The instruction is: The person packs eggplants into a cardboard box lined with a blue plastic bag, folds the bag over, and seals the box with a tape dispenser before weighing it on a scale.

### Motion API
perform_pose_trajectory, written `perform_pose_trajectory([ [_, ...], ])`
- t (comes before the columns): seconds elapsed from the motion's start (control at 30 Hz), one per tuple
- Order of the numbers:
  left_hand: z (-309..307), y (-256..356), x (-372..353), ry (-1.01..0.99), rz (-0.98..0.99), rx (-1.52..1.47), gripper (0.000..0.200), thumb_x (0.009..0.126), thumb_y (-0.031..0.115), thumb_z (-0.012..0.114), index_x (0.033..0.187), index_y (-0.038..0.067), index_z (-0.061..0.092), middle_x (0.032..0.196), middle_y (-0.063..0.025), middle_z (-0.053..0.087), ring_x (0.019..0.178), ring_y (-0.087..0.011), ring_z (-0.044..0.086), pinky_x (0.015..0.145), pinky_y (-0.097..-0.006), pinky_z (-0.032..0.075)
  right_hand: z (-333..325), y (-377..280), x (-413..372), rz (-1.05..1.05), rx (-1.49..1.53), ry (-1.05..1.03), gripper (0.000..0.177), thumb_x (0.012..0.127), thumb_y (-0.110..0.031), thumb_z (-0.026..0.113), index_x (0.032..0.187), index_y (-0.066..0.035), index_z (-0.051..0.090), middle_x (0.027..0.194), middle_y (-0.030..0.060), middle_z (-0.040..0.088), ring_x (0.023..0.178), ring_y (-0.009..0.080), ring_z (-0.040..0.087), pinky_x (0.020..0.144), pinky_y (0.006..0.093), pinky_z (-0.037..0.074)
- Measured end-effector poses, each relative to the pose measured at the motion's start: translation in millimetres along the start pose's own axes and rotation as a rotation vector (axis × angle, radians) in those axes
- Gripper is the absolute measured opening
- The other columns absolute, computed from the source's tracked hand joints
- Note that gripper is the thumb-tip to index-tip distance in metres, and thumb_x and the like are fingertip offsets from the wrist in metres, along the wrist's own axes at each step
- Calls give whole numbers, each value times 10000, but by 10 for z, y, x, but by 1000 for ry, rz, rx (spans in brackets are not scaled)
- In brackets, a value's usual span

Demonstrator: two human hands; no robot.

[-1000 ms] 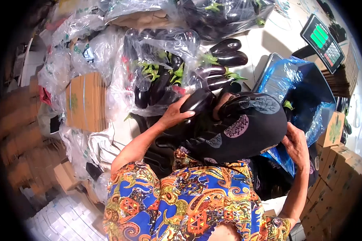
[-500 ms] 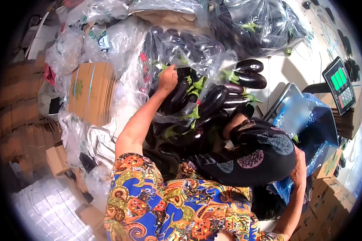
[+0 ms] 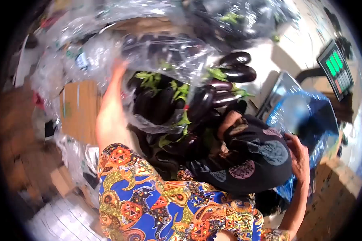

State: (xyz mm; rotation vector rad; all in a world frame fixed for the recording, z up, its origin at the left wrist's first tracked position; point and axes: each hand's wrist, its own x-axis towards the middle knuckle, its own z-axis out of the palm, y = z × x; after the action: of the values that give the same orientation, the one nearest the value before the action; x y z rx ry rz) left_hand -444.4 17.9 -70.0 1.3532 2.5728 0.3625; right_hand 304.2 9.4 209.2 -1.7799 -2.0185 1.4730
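Blurred by motion, my left hand [image 3: 118, 67] is at the left edge of a clear plastic bag [image 3: 177, 50]; whether it grips the plastic does not show. Dark purple eggplants [image 3: 157, 102] with green stems lie in the bag's open mouth. More eggplants [image 3: 239, 73] lie loose to its right. My right hand [image 3: 299, 152] rests against the side of my bent knee in black patterned cloth [image 3: 255, 150], with its fingers loosely bent and nothing seen in them. Beside that hand stands an open blue plastic bag [image 3: 277, 114], its inside mostly dark.
A scale's display [image 3: 336, 68] with green digits stands at the right, with its metal platform [image 3: 279, 86] beside the blue bag. Another clear bag of eggplants [image 3: 245, 20] lies at the back. Flattened cardboard [image 3: 80, 110] and crumpled plastic [image 3: 100, 52] fill the left.
My left hand has moved left off the eggplant stems to the bag's edge. More stems show in the bag's mouth. My right hand has moved slightly up along the knee. The view has shifted.
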Motion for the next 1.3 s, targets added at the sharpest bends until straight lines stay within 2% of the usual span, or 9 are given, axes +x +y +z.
perform_pose_trajectory([
  [0.07,-67,303,-162,-96,-185,32,691,777,415,696,1315,33,490,1293,-260,543,1225,-422,502,1008,-487,413,24,14,-3,-27,18,16,344,868,-8,637,1205,-8,566,798,116,637,715,177,602,682,299,487],
  [0.17,186,235,-409,413,95,410,767,724,413,752,1336,76,437,1185,-226,612,1062,-443,603,886,-519,488,-15,7,-36,7,50,-5,365,877,-3,635,1235,-22,562,843,111,653,744,165,623,709,294,505],
  [0.27,-173,587,-452,31,-139,374,810,713,386,759,1379,93,402,1206,-220,607,1061,-439,607,882,-508,498,-29,6,-62,30,40,-6,374,886,-7,633,1251,-43,561,848,97,651,753,153,628,716,295,512],
  [0.57,-703,835,-948,-67,78,184,736,780,340,651,1434,105,410,1118,-249,642,1021,-432,612,864,-500,481,21,92,-10,7,46,-2,375,882,-27,650,1244,-63,557,759,91,609,655,142,561,640,296,474],
  [0.67,-695,770,-1047,84,212,35,732,801,308,623,1466,126,377,1088,-268,642,985,-443,608,856,-500,473,9,86,50,-10,-7,-23,378,881,-36,654,1244,-64,553,740,102,601,631,148,552,624,304,469],
  [0.87,-510,861,-971,69,126,395,790,801,297,681,1497,192,323,1027,-273,586,922,-449,618,787,-503,499,32,61,44,32,27,-40,421,872,-21,653,1273,-68,534,723,113,593,625,146,548,623,305,470],
  [1.0,-455,743,-758,49,64,501,700,754,247,743,1382,167,446,1046,-242,581,910,-427,634,759,-520,511,56,81,30,37,32,-40,438,869,0,646,1285,-62,525,708,97,585,632,128,541,626,292,465],
  [1.23,-609,704,-490,-152,-218,142,592,660,473,747,1079,63,660,1189,-233,590,1047,-446,589,873,-510,475,101,83,42,35,98,-53,479,863,50,612,1315,-71,514,786,114,656,705,116,614,668,277,501],
  [1.3,-666,975,-740,31,17,266,554,663,454,745,1041,53,678,1209,-224,592,1119,-426,559,914,-504,451,100,52,63,39,92,-61,479,862,58,604,1316,-70,516,814,126,675,720,137,641,684,291,516],
])
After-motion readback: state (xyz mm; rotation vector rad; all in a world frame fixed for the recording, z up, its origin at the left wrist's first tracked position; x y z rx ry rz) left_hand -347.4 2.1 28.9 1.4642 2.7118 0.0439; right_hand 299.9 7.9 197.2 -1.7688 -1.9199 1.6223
